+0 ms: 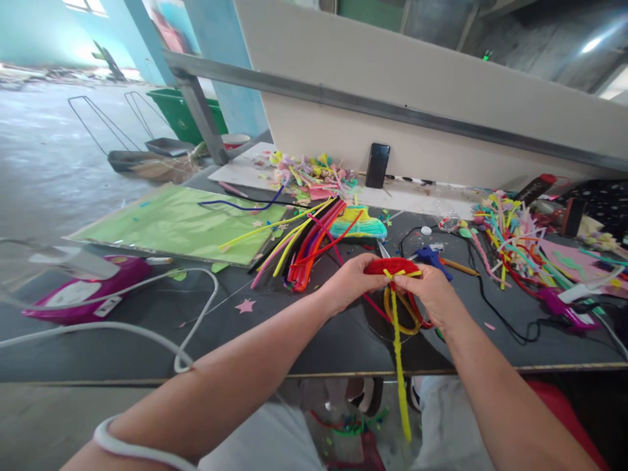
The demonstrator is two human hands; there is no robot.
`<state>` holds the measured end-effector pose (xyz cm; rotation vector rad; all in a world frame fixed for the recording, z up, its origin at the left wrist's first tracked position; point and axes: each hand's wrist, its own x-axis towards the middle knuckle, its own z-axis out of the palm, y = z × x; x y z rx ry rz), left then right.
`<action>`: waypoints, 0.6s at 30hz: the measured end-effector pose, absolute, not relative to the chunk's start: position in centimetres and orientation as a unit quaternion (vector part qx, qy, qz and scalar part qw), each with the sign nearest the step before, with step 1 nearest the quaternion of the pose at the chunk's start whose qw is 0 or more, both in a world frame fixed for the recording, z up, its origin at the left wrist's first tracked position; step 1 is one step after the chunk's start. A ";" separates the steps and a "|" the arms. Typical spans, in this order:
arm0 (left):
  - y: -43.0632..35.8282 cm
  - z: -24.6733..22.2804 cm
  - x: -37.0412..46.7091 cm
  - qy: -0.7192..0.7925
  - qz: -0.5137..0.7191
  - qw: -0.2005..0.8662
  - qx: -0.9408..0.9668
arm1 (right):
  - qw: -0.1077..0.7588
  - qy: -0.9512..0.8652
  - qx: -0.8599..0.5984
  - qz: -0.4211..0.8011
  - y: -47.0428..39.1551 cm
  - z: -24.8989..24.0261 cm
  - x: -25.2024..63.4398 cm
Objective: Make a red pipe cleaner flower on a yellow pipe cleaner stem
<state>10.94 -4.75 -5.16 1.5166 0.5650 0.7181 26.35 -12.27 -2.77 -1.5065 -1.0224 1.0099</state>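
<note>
A red fuzzy piece is held between my two hands near the table's front edge. My left hand pinches its left end. My right hand grips its right end, fingers closed. A yellow pipe cleaner crosses the red piece and hangs down past the table edge. Below my hands lie dark yellow loops and red strands. Just behind them sits a blue glue gun. A bundle of red, orange, black and yellow pipe cleaners lies left of my hands, beside a yellow and turquoise fuzzy shape.
Piles of coloured pieces lie at the back and right. A phone leans on the board. Purple power strips with white cables flank the work area; a green sheet lies left.
</note>
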 end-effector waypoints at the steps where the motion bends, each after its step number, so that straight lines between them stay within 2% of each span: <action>1: -4.8 -5.0 10.9 0.255 0.351 0.575 0.694 | 0.504 -0.425 -0.629 0.411 -12.3 -2.8 26.5; 4: -5.0 -4.5 10.6 0.228 0.436 0.359 0.793 | 0.499 -0.431 -0.639 0.395 -12.4 -2.9 26.9; 7: -5.1 -4.1 10.2 0.184 0.431 0.215 0.857 | 0.503 -0.441 -0.635 0.386 -12.6 -2.9 27.1; 11: -5.2 -3.9 10.0 0.201 0.405 0.139 0.881 | 0.519 -0.440 -0.628 0.378 -12.6 -2.9 26.9; 18: -6.0 -3.8 10.2 0.217 0.385 0.095 0.892 | 0.522 -0.425 -0.646 0.359 -12.5 -3.0 26.2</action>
